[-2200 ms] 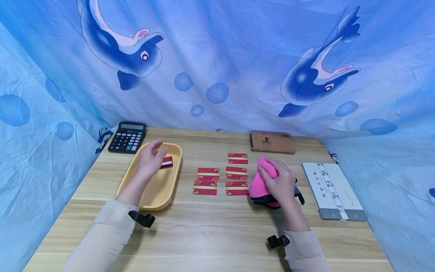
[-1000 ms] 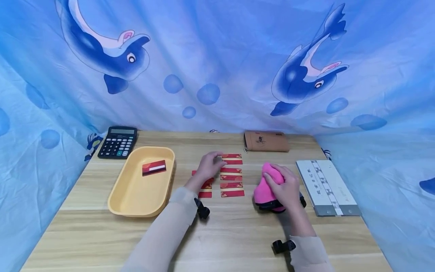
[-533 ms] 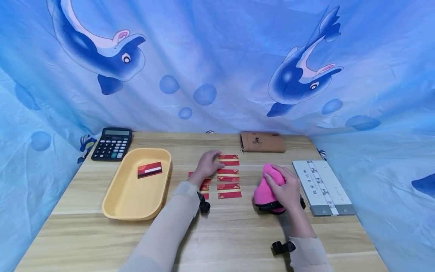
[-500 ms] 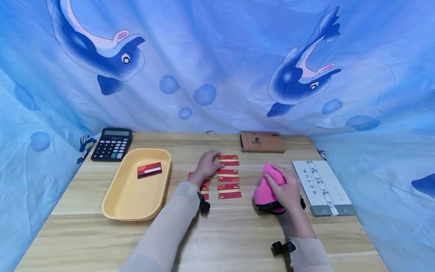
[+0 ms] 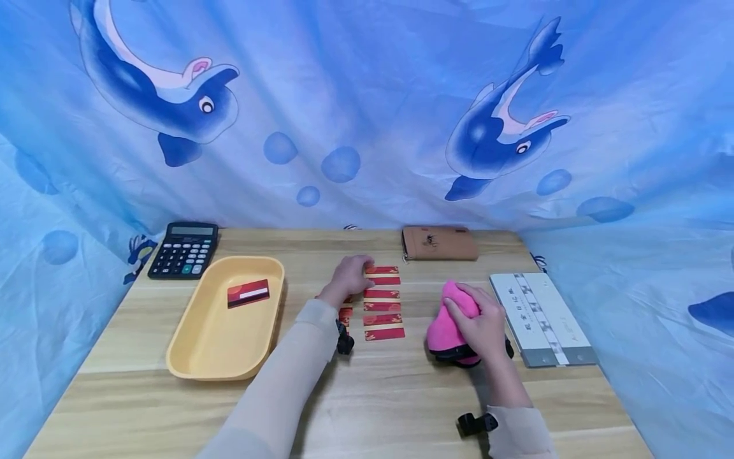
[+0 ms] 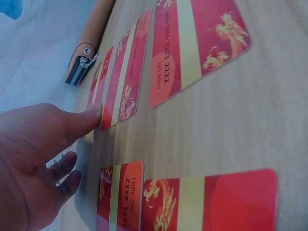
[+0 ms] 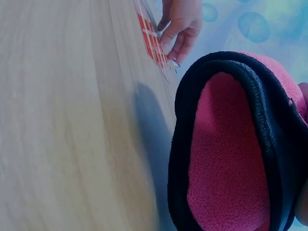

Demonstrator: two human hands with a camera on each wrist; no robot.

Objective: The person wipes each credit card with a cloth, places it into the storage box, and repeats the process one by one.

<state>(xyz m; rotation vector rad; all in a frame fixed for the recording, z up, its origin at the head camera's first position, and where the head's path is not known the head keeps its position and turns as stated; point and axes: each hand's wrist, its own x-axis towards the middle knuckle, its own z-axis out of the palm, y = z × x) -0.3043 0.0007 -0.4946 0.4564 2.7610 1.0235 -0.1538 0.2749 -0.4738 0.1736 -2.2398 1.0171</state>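
Note:
My left hand [image 5: 347,278] is over the left end of the farthest red-and-gold bank card [image 5: 383,275] in the right column. Its thumb touches the card end in the left wrist view, with the fingers loosely bent and apart from the thumb; whether they pinch the card is hidden. Below it lie two more cards [image 5: 383,301] in that column. The left column's cards [image 6: 168,207] are partly covered by the forearm in the head view. My right hand [image 5: 480,322] grips a folded pink fleece item with black edging [image 7: 228,149], its kind unclear, just over the table.
A yellow tray [image 5: 192,347] on the left holds one red card [image 5: 248,293]. Behind it sits a calculator [image 5: 185,250]. A brown zip wallet [image 5: 441,243] lies at the back, and a white-and-grey ledger book [image 5: 516,306] at the right. Behind the table hangs a blue dolphin curtain [image 5: 367,95].
My left hand has moved from over the tray to the farthest card, leaving a card in the tray. It barely shifts over the last half second. The right hand keeps its grip; the head view drifts.

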